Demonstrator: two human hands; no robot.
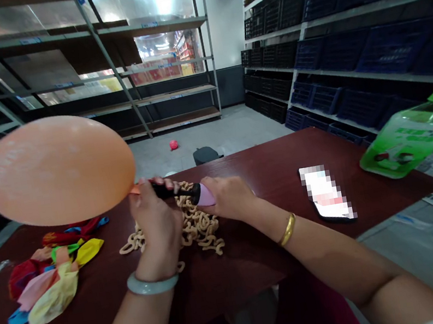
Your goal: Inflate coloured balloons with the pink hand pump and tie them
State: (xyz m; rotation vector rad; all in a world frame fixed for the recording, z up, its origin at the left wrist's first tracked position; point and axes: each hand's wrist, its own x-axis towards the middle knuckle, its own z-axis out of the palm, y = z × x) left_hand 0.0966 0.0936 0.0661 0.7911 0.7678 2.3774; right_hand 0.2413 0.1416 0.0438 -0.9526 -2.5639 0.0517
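An orange balloon (pixel 58 172), swollen to a large oval, points left from the tip of a black hand pump (pixel 162 191). My left hand (pixel 155 222) is closed around the pump's barrel and the balloon's neck. My right hand (pixel 228 196) grips the pump's lilac handle (pixel 205 196) at the other end, with a short length of black rod showing. Beneath the pump lies a heap of beige, curled, ring-like pieces (pixel 200 225) on the table. Left of my left wrist, a pile of flat balloons (pixel 50 286) in several colours rests on the tabletop.
On the dark red table (pixel 268 175), a phone (pixel 327 193) lies to the right, near a green-capped bottle (pixel 412 137) of green liquid. Metal shelving (pixel 131 96) stands behind, and racks of dark crates (pixel 384 51) line the right. A grey bin (pixel 206 154) sits beyond the table.
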